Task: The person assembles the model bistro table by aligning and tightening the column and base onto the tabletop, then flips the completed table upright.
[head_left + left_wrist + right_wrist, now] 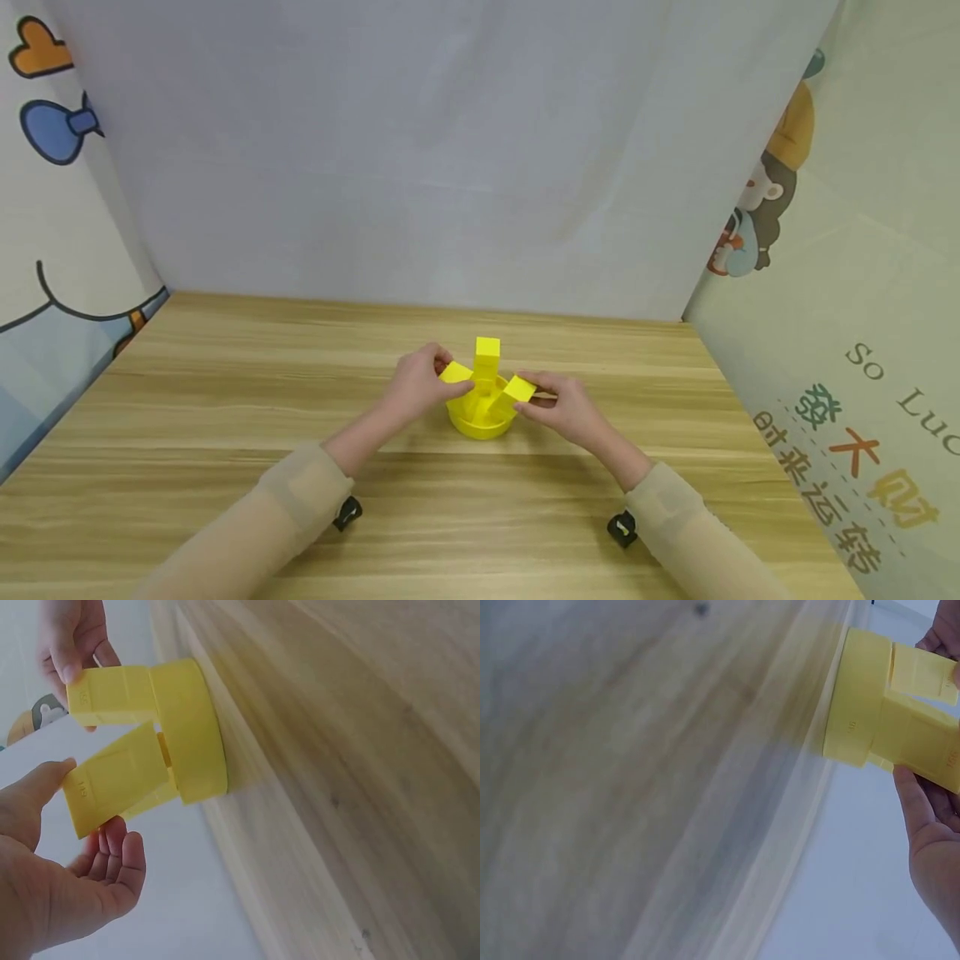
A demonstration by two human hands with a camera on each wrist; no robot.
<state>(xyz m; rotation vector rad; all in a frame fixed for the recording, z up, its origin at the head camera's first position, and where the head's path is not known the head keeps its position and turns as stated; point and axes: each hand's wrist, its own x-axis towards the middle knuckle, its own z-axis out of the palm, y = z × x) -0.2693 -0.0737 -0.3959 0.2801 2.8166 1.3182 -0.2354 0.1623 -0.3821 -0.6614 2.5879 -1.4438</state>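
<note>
A round yellow base like a shallow cup stands on the table, with three yellow block-like pieces rising from it. My left hand pinches the left piece near its outer end, thumb on one side and fingers on the other. The right piece is held by its outer end between the thumb and fingers of my right hand. Both held pieces lean outward, their lower ends at the base. Neither hand touches the third piece, which stands upright at the back.
The wood-grain table reaches back to a plain pale curtain. Printed cloth panels flank it on both sides. A small black device sits under the left sleeve, another under the right.
</note>
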